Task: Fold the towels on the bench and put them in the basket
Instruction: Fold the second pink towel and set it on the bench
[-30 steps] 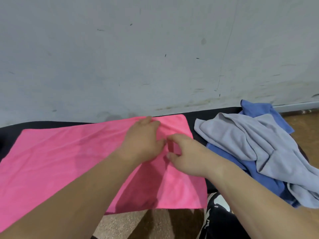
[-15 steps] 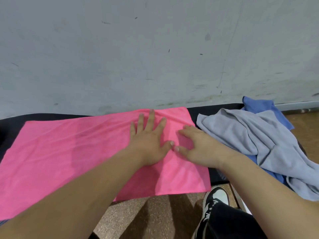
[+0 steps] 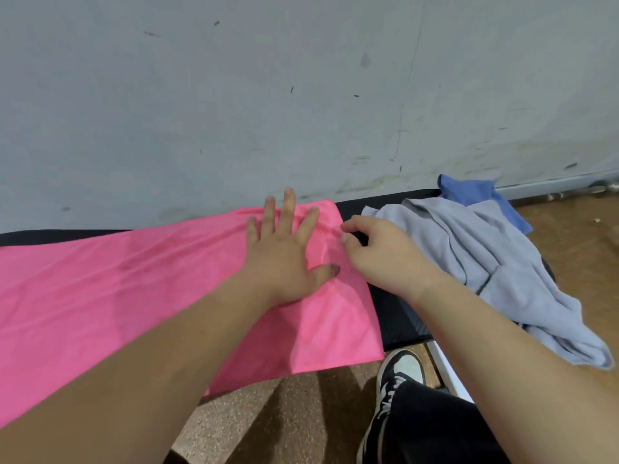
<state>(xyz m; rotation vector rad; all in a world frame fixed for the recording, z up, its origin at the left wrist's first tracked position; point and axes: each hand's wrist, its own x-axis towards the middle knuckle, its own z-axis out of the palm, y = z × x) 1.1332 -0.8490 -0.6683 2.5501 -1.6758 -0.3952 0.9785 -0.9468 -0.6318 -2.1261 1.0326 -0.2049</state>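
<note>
A pink towel (image 3: 127, 289) lies spread flat along the black bench (image 3: 395, 316), its near edge hanging over the front. My left hand (image 3: 284, 256) presses flat on the towel's far right part with the fingers spread. My right hand (image 3: 378, 252) sits at the towel's right edge, thumb and forefinger curled and pinching the hem near the far corner. A crumpled grey towel (image 3: 495, 262) lies on the bench's right end, on top of a blue towel (image 3: 469, 192). No basket can be clearly made out.
A scuffed grey wall (image 3: 301, 95) rises directly behind the bench. Below the bench are brown speckled floor (image 3: 268, 413), my black-and-white shoe (image 3: 398, 373) and dark trouser leg. A white edge (image 3: 445, 373) of some object shows under the bench's right part.
My left hand opened from bunched fingers to a flat spread palm and slid toward the wall. My right hand moved to the towel's right edge and curled its fingers there.
</note>
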